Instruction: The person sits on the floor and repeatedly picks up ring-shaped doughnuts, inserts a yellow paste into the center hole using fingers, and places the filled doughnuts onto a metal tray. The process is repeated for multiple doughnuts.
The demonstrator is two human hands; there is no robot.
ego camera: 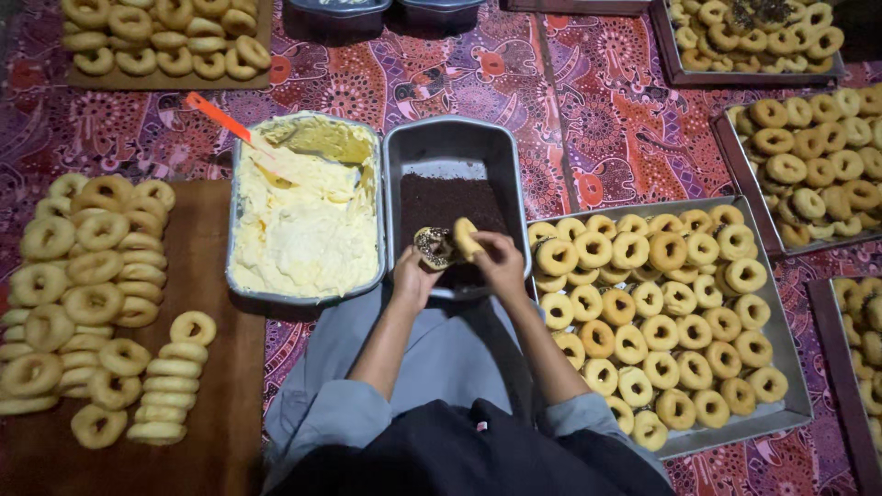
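Note:
Both hands meet over the near end of a grey metal pan (411, 147) holding dark chocolate sprinkles (441, 204). My left hand (412, 278) holds a split doughnut half (433, 247) whose face is coated with dark sprinkles. My right hand (501, 260) holds the other, plain half (465, 238) tilted against it. To the left stands a grey pan of pale yellow cream (308, 220) with an orange-handled spatula (219, 118) resting in it.
A wooden board (216, 276) at left carries stacked plain doughnuts (87, 294). A metal tray (781, 367) at right holds rows of doughnuts. More trays of doughnuts lie at far right and along the top, all on a patterned red cloth (588, 101).

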